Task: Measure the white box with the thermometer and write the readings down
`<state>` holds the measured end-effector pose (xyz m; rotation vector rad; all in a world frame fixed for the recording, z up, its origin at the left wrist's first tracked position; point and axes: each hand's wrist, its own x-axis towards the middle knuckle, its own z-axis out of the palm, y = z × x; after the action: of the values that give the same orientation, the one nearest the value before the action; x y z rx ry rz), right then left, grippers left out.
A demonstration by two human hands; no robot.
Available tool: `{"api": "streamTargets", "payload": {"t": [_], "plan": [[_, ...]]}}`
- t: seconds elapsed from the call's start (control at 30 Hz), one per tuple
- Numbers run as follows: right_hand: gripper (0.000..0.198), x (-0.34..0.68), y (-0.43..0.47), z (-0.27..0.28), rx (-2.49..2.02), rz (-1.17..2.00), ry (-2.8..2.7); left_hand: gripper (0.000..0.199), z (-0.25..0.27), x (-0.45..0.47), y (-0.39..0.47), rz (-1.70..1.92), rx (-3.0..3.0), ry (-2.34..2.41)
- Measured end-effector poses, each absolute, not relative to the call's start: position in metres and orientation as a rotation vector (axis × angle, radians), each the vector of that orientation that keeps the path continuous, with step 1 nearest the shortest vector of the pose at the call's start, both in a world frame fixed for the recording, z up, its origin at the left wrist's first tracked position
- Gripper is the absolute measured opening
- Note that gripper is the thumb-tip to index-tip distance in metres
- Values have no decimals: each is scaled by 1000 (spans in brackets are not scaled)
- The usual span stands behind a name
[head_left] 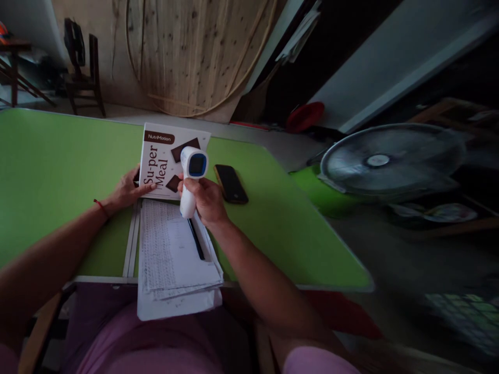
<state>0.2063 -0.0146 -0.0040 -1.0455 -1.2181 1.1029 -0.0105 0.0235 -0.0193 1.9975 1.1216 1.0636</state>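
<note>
Right hand wrapped round thermometer before box; left hand pinching box's lower left, fingers probably behind.

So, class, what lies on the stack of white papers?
A slim black pen. The white pistol-shaped device in the right hand hides part of the papers; anything there is unseen.
</note>
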Motion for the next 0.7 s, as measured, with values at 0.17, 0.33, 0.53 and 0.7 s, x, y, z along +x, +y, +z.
{"api": "streamTargets", "payload": {"t": [0.17, 0.33, 0.53, 0.7], "plan": [[37, 205, -18, -3, -1068, 1057, -1266, 49, -23, -13, 27, 1092, 1975, 1073], [34, 206, -15, -7, -1072, 1032, -1290, 47, -25, -14, 28, 1100, 1983, 1037], [33, 208, -14, -9, -1062, 1050, -1283, 47, -25, -15, 29, 1095, 1996, 1039], [34, 208, -14, -8, -1047, 1073, -1256, 45, -24, -14, 27, 1102, 2006, 1015]]}}
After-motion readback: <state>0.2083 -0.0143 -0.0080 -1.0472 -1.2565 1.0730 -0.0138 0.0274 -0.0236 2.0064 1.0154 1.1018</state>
